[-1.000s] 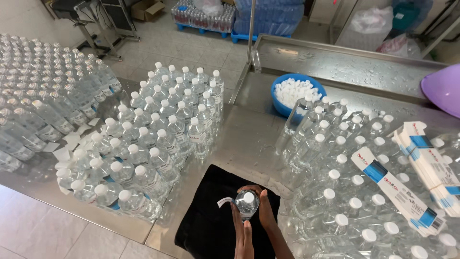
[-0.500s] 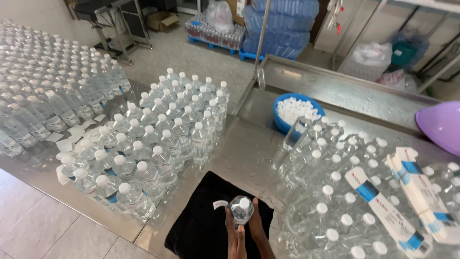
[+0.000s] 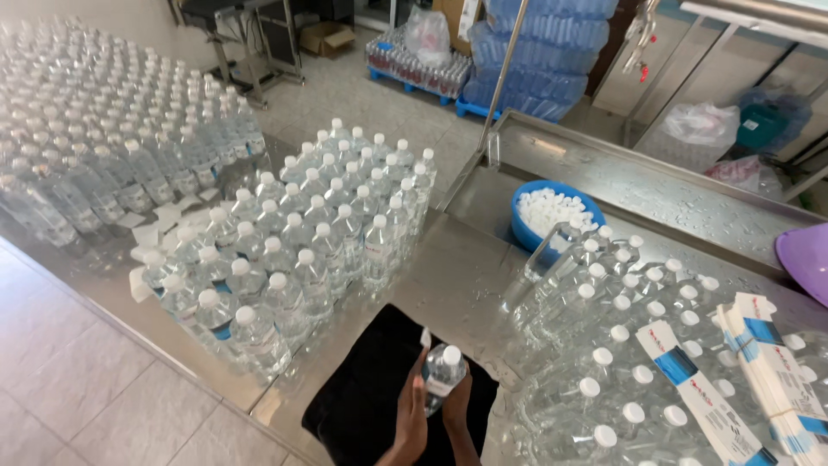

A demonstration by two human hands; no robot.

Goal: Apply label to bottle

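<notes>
Bright, even daylight over my steel worktable [image 3: 457, 276], sharp almost everywhere.

Soft light leaves only faint shadows beneath the clear capped water bottles [image 3: 302, 250]; pale glare streaks the wet steel trough [image 3: 655, 194] and glints on bottle shoulders. My view bends outward at the edges, tilting the far rows of bottles [image 3: 95, 147]. The water bottle [image 3: 442, 377] in my hands looks slightly soft, and the black cloth [image 3: 371, 406] swallows detail.

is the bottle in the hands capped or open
Capped: the bottle held in both hands has a white cap on its neck, and it stands roughly upright over the black cloth.
</notes>
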